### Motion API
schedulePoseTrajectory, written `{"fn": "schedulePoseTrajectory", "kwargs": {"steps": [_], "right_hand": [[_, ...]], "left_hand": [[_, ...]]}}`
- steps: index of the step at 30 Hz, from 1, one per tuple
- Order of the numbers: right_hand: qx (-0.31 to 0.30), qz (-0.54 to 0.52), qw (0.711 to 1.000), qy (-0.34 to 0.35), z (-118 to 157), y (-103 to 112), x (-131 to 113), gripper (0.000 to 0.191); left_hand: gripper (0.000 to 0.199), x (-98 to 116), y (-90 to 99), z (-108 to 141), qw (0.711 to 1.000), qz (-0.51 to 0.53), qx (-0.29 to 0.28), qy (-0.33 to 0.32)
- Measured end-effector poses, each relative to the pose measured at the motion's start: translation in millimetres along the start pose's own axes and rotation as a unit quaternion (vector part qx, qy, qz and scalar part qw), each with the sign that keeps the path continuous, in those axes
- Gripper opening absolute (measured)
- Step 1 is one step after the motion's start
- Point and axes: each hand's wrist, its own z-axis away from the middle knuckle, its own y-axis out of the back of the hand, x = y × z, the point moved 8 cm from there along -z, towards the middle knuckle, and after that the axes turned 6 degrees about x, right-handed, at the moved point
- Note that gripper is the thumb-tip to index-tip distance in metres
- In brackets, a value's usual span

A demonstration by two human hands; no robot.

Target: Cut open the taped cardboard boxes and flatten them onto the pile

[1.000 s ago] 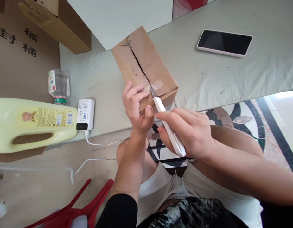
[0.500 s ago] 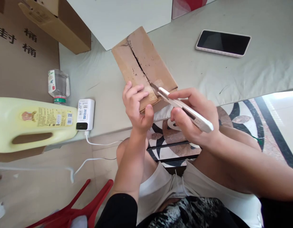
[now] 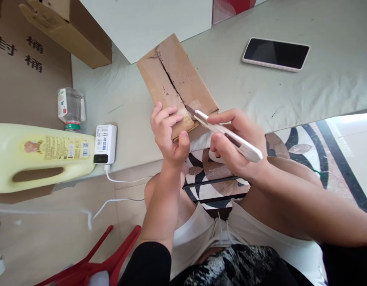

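A brown cardboard box rests tilted on the cloth-covered table, with a dark slit running along its top seam. My left hand grips the near left corner of the box, fingers on the top and thumb at the near side. In my right hand is a white utility knife, its handle held between thumb and fingers. The blade tip touches the seam close to my left fingertips.
A phone lies at the upper right. On the left are a yellow jug, a clear bottle, a cabled white power bank and cardboard boxes. A red stool stands below.
The whole view has shifted slightly, so everything sits a little further left. Both hands keep their holds, and the blade remains at the seam.
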Motion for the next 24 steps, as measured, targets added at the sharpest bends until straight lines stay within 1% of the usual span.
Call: {"fn": "schedulePoseTrajectory", "kwargs": {"steps": [3,5,8,11,14,17,19,21,24], "right_hand": [[0.013,-0.036,0.999,-0.008,1,8,1,0.020],[0.012,-0.044,0.999,-0.011,1,9,3,0.021],[0.004,-0.036,0.999,-0.019,-2,5,5,0.019],[-0.010,-0.024,0.999,-0.028,-6,-1,7,0.019],[-0.016,-0.027,0.999,-0.034,-8,-3,8,0.019],[-0.004,-0.054,0.998,-0.033,-7,2,10,0.021],[0.007,-0.080,0.996,-0.034,-5,7,12,0.027],[0.008,-0.098,0.994,-0.041,-4,9,15,0.032],[0.004,-0.122,0.991,-0.055,-3,9,19,0.033]], "left_hand": [[0.034,1,1.4,0,1.000,0.018,0.006,-0.011],[0.037,-1,0.7,1,1.000,0.004,0.003,-0.003],[0.037,-3,-0.6,2,1.000,-0.001,-0.004,0.009],[0.030,0,0.8,1,1.000,0.017,0.003,-0.005],[0.030,1,1.8,1,1.000,0.008,0.008,-0.012],[0.034,0,2.0,1,1.000,-0.010,0.010,-0.013],[0.038,-1,1.2,1,1.000,-0.027,0.009,-0.013],[0.036,0,1.4,1,0.999,-0.024,0.012,-0.020],[0.031,2,3.0,1,0.999,0.004,0.020,-0.029]]}}
